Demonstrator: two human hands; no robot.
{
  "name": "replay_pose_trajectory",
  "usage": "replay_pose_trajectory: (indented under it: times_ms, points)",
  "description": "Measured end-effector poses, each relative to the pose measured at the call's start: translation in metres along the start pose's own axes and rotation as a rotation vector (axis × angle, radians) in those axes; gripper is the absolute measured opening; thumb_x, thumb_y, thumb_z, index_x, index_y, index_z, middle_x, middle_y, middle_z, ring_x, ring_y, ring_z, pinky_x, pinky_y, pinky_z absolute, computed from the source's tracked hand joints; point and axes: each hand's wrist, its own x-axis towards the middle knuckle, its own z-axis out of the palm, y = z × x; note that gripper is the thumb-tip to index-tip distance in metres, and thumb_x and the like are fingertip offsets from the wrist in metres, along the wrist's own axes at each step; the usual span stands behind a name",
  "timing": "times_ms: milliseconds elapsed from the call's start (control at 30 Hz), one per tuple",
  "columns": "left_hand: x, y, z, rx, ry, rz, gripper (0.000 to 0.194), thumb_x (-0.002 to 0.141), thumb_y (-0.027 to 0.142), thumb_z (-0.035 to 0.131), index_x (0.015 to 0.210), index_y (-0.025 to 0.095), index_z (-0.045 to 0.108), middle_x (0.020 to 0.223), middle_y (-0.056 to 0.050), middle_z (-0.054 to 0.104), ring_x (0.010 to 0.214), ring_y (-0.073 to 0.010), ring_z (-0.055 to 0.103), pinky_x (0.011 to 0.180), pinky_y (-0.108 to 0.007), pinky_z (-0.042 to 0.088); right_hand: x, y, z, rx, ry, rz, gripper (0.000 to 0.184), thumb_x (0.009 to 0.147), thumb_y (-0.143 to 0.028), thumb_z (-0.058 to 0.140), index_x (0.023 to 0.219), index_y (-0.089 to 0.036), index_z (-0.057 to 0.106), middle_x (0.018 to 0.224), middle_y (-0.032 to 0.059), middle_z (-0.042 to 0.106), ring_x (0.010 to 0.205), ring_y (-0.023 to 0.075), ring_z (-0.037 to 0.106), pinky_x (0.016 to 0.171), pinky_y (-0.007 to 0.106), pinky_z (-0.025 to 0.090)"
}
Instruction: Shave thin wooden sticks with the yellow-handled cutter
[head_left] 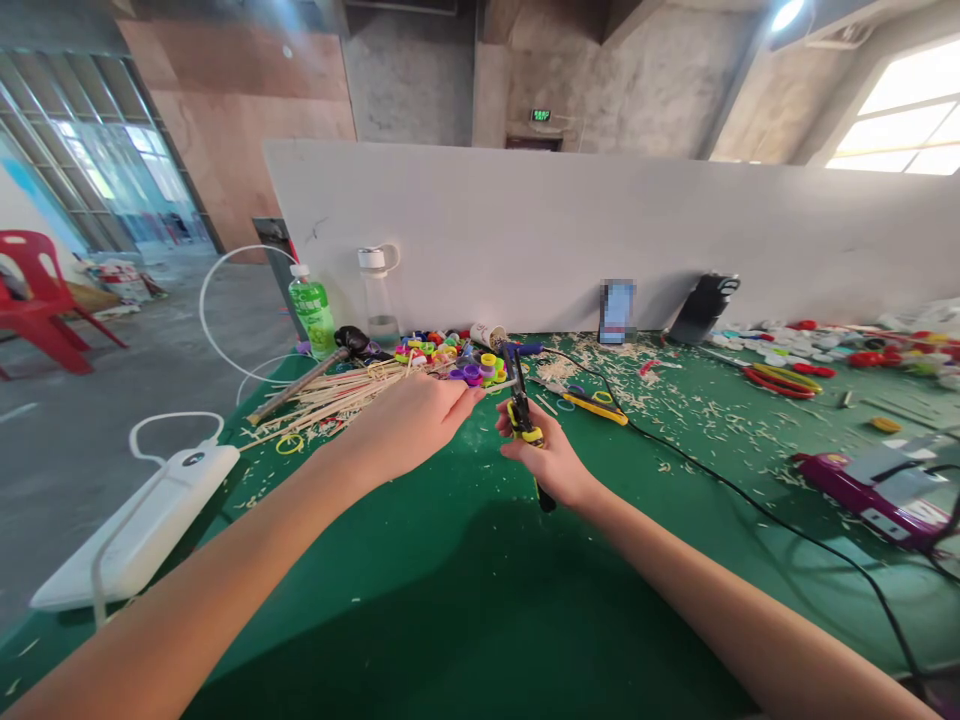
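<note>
My right hand [551,455] is closed round the black and yellow handles of a pair of cutting pliers [519,405], whose jaws point away from me toward a pile of coloured plastic rings [457,358]. My left hand [409,415] is just left of the pliers, its fingers pinched together on a thin pale stick [499,385] that reaches toward the jaws. A bundle of thin wooden sticks [337,395] lies beyond my left hand on the green table [465,590].
A hammer [319,375] lies by the sticks. A green bottle [313,312] and a clear bottle [379,295] stand against the white partition [600,230], with a phone [616,310] and a dark flask [701,305]. A white power strip [142,520], a black cable [712,475], a second yellow tool [596,403] and a purple device [874,485] are nearby.
</note>
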Motion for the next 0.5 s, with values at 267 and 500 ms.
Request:
replay_pose_trajectory:
  times_ms: [267, 500]
  points:
    - [-0.0011, 0.0001, -0.0011, -0.084, -0.040, -0.026, 0.030, 0.098, 0.036, 0.032, 0.093, 0.018, 0.056, 0.061, 0.001, 0.058, 0.050, -0.0112, 0.050, 0.048, -0.025, 0.029, -0.0012, -0.0040, -0.0024, -0.020, -0.028, -0.003, 0.033, 0.065, -0.020, 0.057, 0.098, -0.021, 0.052, 0.088, 0.0007, 0.053, 0.083, 0.0173, 0.051, 0.073, 0.032, 0.041]
    - [-0.0019, 0.0021, -0.0048, -0.113, -0.051, -0.019, 0.024, 0.097, 0.036, 0.037, 0.079, 0.020, 0.042, 0.057, 0.004, 0.050, 0.047, -0.0101, 0.043, 0.046, -0.025, 0.024, 0.0006, -0.0004, -0.0047, -0.163, -0.047, -0.079, 0.025, 0.067, -0.016, 0.053, 0.091, -0.021, 0.051, 0.078, -0.0015, 0.052, 0.071, 0.0147, 0.049, 0.064, 0.028, 0.039]
